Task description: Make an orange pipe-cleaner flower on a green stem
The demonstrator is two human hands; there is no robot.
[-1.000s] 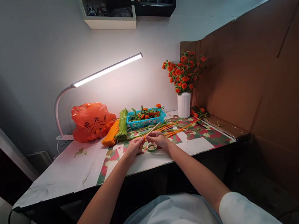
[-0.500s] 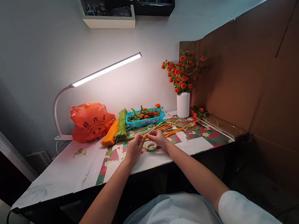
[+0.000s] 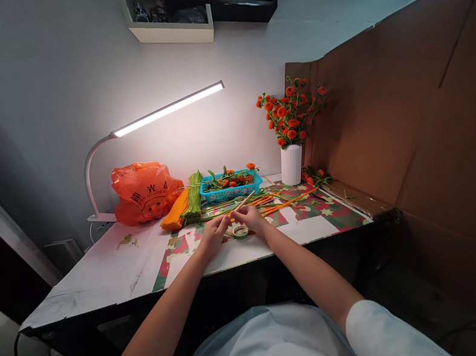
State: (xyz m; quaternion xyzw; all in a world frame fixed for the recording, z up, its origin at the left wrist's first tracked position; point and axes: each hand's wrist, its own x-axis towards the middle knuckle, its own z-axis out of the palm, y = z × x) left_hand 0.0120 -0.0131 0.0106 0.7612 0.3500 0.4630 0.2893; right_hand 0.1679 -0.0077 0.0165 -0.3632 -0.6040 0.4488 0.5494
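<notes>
My left hand (image 3: 216, 234) and my right hand (image 3: 251, 218) meet fingertip to fingertip above the table, both closed in a pinch. A thin pale stick (image 3: 246, 201) slants up and away from the fingers of my right hand. Between the fingertips shows a bit of orange pipe cleaner (image 3: 232, 219), mostly hidden; my left hand appears to pinch it. Just below the hands lies a roll of green tape (image 3: 241, 232). Behind them, loose orange pipe cleaners (image 3: 288, 202) and green stems spread over the patterned cover.
A blue basket (image 3: 232, 193) holds orange flowers with green stems. Left of it lie bundles of green pipe cleaners (image 3: 194, 197) and orange ones (image 3: 174, 212), an orange plastic bag (image 3: 144, 193) and a lit lamp (image 3: 168, 110). A white vase (image 3: 291, 165) of flowers stands by a cardboard wall (image 3: 409, 105).
The hands stay together in almost the same place, with small finger movements. The pale stick now points up more steeply. The whole view has shifted slightly.
</notes>
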